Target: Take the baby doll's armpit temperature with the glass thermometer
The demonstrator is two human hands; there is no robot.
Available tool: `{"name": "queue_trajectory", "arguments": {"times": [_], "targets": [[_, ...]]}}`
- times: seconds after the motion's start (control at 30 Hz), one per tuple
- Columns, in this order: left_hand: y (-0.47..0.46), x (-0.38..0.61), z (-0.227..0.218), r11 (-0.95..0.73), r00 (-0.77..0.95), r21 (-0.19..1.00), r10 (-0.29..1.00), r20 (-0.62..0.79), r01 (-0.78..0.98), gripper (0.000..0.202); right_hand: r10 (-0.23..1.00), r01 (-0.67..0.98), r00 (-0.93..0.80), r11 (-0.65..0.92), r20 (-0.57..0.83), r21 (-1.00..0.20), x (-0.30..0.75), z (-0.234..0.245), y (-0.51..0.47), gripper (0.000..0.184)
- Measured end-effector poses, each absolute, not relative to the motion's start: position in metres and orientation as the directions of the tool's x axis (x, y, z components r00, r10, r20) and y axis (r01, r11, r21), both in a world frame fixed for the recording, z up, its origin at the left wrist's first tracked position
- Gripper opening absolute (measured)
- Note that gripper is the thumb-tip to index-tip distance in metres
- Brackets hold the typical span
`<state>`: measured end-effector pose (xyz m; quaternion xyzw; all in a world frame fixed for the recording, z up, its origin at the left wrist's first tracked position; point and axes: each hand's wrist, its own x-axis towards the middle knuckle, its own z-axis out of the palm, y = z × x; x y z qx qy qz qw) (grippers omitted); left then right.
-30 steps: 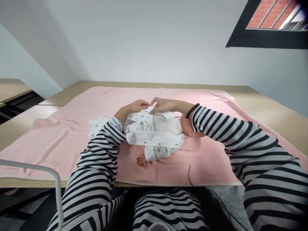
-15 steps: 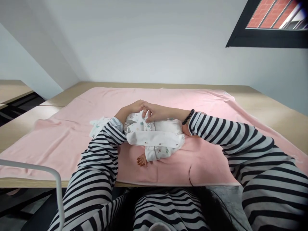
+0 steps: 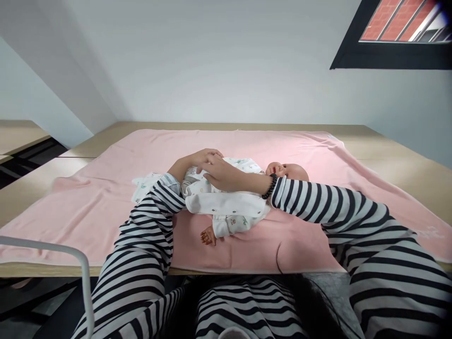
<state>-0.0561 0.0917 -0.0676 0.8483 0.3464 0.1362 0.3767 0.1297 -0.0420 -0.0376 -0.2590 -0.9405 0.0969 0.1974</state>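
Note:
A baby doll (image 3: 297,172) lies on its back on the pink blanket, head to the right. It wears a white jacket (image 3: 212,203) with small prints, whose near front panel lies folded open with snaps along it. One small doll hand (image 3: 208,236) sticks out of the near sleeve. Over the far side of the doll's body my left hand (image 3: 204,156) is curled on the clothing, its fingertips partly hidden. My right hand (image 3: 224,175) reaches across the doll's chest with bent fingers at the cloth, touching my left hand. What the fingertips pinch is covered.
The pink blanket (image 3: 106,207) covers most of a wooden table (image 3: 381,143). More printed white cloth (image 3: 143,186) shows beside my left forearm. A white curved bar (image 3: 83,263) rises at the lower left. Behind the table is a wall (image 3: 219,66), with a window (image 3: 399,54) at upper right.
My right hand and forearm have shifted toward me and slightly left, uncovering the doll's head and the far part of its jacket. My left hand has stayed nearly in place.

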Motion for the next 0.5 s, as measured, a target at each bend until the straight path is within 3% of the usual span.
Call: {"name": "queue_trajectory", "arguments": {"times": [0.07, 0.17, 0.27, 0.4, 0.5], "targets": [[0.091, -0.056, -0.066, -0.491, 0.747, 0.742, 0.665, -0.019, 0.456, 0.053, 0.64, 0.571, -0.688, 0.768, 0.342, -0.289, 0.125, -0.042, -0.04, 0.034], [0.083, -0.053, -0.061, -0.44, 0.706, 0.748, 0.707, -0.052, 0.497, 0.056, 0.679, 0.589, -0.718, 0.712, 0.157, -0.383, 0.12, -0.044, -0.041, 0.057], [0.074, -0.049, -0.055, -0.4, 0.649, 0.725, 0.756, -0.084, 0.56, 0.052, 0.562, 0.443, -0.821, 0.74, 0.103, -0.507, 0.117, -0.039, -0.048, 0.061], [0.071, -0.046, -0.052, -0.387, 0.646, 0.737, 0.758, -0.088, 0.555, 0.054, 0.373, 0.158, -0.885, 0.803, 0.279, -0.574, 0.115, -0.027, -0.057, 0.028], [0.073, -0.047, -0.051, -0.437, 0.637, 0.72, 0.771, -0.008, 0.539, 0.046, 0.282, 0.02, -0.881, 0.825, 0.38, -0.565, 0.115, -0.022, -0.055, 0.028]]}}
